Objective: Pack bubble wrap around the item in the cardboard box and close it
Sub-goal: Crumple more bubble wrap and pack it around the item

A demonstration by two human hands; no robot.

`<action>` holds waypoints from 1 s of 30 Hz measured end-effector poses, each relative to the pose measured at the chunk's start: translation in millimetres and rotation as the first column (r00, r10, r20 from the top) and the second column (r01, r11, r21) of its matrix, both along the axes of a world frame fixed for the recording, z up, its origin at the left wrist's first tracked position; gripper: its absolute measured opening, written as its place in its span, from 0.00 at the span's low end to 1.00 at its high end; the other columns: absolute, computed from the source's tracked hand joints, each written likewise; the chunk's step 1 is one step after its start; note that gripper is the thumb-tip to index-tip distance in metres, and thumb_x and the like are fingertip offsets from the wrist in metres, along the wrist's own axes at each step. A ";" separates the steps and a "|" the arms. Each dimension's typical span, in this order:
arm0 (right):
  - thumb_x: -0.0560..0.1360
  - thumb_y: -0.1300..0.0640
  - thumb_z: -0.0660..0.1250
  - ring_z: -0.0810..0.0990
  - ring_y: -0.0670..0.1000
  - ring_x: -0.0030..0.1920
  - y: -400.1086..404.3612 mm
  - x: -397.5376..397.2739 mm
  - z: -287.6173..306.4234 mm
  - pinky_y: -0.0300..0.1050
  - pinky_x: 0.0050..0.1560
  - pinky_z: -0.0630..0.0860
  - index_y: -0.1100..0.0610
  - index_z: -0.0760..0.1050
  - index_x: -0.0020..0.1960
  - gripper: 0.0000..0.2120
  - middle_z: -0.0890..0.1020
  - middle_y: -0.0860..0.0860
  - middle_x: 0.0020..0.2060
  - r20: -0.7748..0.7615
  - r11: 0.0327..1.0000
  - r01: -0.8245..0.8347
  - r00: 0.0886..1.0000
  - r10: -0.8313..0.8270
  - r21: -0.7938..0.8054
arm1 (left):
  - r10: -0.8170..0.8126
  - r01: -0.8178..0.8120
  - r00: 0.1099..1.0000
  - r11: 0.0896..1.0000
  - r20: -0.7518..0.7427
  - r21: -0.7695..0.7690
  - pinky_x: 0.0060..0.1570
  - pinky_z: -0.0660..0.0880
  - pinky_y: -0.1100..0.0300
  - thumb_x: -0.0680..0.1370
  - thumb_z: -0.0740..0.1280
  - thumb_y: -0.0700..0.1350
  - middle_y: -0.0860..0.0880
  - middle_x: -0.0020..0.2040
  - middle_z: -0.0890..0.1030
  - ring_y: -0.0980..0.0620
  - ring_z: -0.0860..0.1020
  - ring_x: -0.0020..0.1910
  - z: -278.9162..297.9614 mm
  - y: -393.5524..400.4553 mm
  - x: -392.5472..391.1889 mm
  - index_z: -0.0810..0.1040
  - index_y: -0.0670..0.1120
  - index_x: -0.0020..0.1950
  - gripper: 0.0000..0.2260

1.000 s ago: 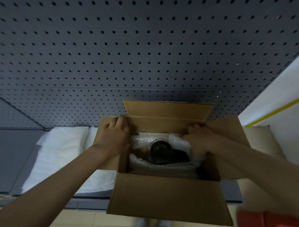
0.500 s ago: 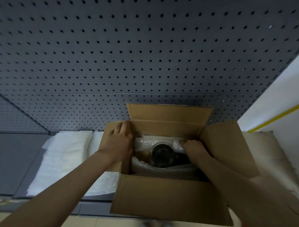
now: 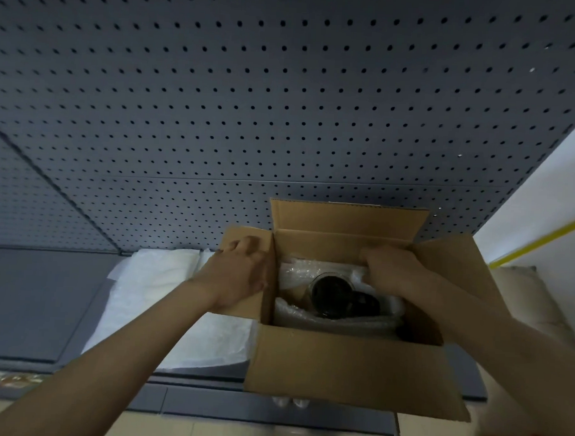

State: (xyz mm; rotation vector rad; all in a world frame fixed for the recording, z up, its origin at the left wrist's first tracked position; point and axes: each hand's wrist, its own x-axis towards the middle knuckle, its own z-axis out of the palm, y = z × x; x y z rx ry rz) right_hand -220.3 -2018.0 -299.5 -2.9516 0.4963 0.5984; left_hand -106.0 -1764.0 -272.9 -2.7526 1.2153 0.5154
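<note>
An open cardboard box [image 3: 349, 365] stands on a grey shelf with all its flaps up or out. Inside lies a dark round item [image 3: 334, 294] with bubble wrap [image 3: 311, 314] packed around it. My left hand [image 3: 241, 275] rests on the box's left flap, its fingers over the flap near the far left corner. My right hand [image 3: 392, 272] is inside the box at the far right, fingers curled down onto the bubble wrap beside the item. The fingertips of my right hand are hidden.
A sheet of white bubble wrap [image 3: 164, 298] lies on the grey shelf [image 3: 35, 305] left of the box. A grey pegboard wall [image 3: 284, 102] rises right behind the box. A white wall with a yellow stripe [image 3: 542, 239] is at the right.
My right hand has shifted from beside the item toward the far right corner of the box. My left hand stays on the left flap. The camera view moved slightly.
</note>
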 end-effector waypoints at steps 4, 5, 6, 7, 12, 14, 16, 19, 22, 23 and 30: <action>0.78 0.56 0.60 0.79 0.50 0.44 67.1 21.7 27.2 0.47 0.46 0.79 0.53 0.77 0.54 0.08 0.82 0.50 0.46 0.278 0.999 -0.003 0.961 -0.006 0.031 | 0.055 -0.054 0.998 0.998 0.016 -0.045 0.65 0.70 0.50 0.79 0.61 0.56 0.48 0.75 0.60 0.45 0.67 0.70 9.0 41.6 22.5 0.62 0.53 0.76 0.26; 0.79 0.55 0.60 0.80 0.49 0.44 86.4 28.8 31.8 0.47 0.46 0.80 0.52 0.76 0.55 0.08 0.82 0.49 0.47 0.344 0.998 0.000 0.939 -0.021 0.062 | 0.063 -0.061 0.997 0.997 0.035 -0.041 0.65 0.70 0.50 0.79 0.62 0.55 0.48 0.74 0.63 0.46 0.68 0.69 9.3 54.5 30.1 0.63 0.53 0.75 0.25; 0.79 0.55 0.60 0.80 0.48 0.43 106.4 35.9 36.1 0.47 0.46 0.80 0.51 0.76 0.55 0.08 0.82 0.49 0.46 0.398 0.997 0.000 0.917 -0.032 0.081 | 0.069 -0.067 0.996 0.997 0.055 -0.033 0.64 0.70 0.50 0.79 0.62 0.54 0.48 0.72 0.66 0.46 0.69 0.68 8.9 69.0 38.1 0.64 0.52 0.74 0.24; 0.80 0.54 0.59 0.80 0.48 0.41 125.9 43.1 39.4 0.46 0.45 0.80 0.51 0.77 0.55 0.09 0.83 0.49 0.45 0.450 0.997 -0.006 0.892 -0.031 0.081 | 0.072 -0.070 0.995 0.997 0.070 -0.023 0.64 0.70 0.51 0.79 0.62 0.54 0.48 0.71 0.67 0.46 0.69 0.68 7.7 84.2 46.5 0.65 0.52 0.74 0.23; 0.79 0.55 0.58 0.80 0.51 0.38 220.1 84.4 42.1 0.48 0.39 0.78 0.54 0.78 0.50 0.10 0.83 0.51 0.40 0.608 0.994 -0.007 0.791 -0.060 0.107 | 0.059 -0.060 0.997 0.998 0.045 0.032 0.64 0.70 0.51 0.80 0.62 0.54 0.47 0.71 0.67 0.46 0.69 0.68 -5.8 169.7 91.6 0.64 0.50 0.75 0.24; 0.78 0.56 0.60 0.79 0.51 0.38 252.7 99.5 34.4 0.49 0.40 0.78 0.54 0.78 0.47 0.09 0.82 0.51 0.39 0.614 0.994 -0.033 0.788 -0.035 0.100 | 0.073 -0.075 0.997 0.996 0.030 0.053 0.64 0.71 0.51 0.80 0.62 0.54 0.46 0.71 0.68 0.45 0.70 0.67 -12.7 201.9 106.5 0.64 0.50 0.74 0.24; 0.78 0.55 0.60 0.77 0.49 0.34 282.5 108.4 26.9 0.47 0.38 0.78 0.55 0.78 0.48 0.08 0.82 0.50 0.37 0.594 0.991 -0.036 0.803 -0.051 0.133 | 0.096 -0.096 0.995 0.993 0.003 0.069 0.63 0.71 0.52 0.80 0.62 0.53 0.46 0.70 0.68 0.45 0.70 0.67 -18.3 229.7 115.8 0.64 0.50 0.74 0.23; 0.80 0.55 0.58 0.75 0.49 0.36 319.1 116.3 10.6 0.42 0.35 0.73 0.56 0.76 0.49 0.09 0.80 0.51 0.39 0.489 0.986 -0.037 0.871 -0.047 0.161 | 0.107 -0.102 0.993 0.990 -0.046 0.096 0.63 0.70 0.53 0.80 0.61 0.53 0.47 0.70 0.69 0.46 0.71 0.66 -27.8 261.2 125.1 0.65 0.50 0.74 0.23; 0.79 0.56 0.57 0.77 0.51 0.43 342.8 126.4 -18.9 0.40 0.38 0.67 0.57 0.75 0.51 0.09 0.79 0.51 0.43 0.342 0.976 0.026 0.934 -0.100 0.217 | 0.138 -0.129 0.988 0.986 -0.077 0.104 0.63 0.70 0.53 0.81 0.60 0.52 0.47 0.70 0.69 0.46 0.71 0.67 -35.9 280.1 132.6 0.63 0.50 0.74 0.22; 0.79 0.57 0.58 0.78 0.53 0.47 346.7 131.8 -30.2 0.40 0.41 0.68 0.58 0.75 0.51 0.08 0.80 0.52 0.46 0.286 0.958 0.073 0.946 -0.154 0.276 | 0.152 -0.143 0.985 0.984 -0.085 0.101 0.63 0.70 0.54 0.81 0.60 0.52 0.47 0.70 0.69 0.47 0.71 0.67 -37.9 284.7 133.8 0.63 0.50 0.75 0.22; 0.72 0.43 0.68 0.75 0.60 0.63 342.9 183.4 -118.1 0.52 0.60 0.75 0.64 0.60 0.73 0.38 0.73 0.60 0.67 -0.103 0.681 0.489 0.845 -0.524 0.545 | 0.220 -0.204 0.964 0.972 -0.151 0.114 0.65 0.69 0.54 0.81 0.61 0.51 0.48 0.71 0.68 0.47 0.71 0.67 -47.5 312.3 133.3 0.65 0.50 0.74 0.21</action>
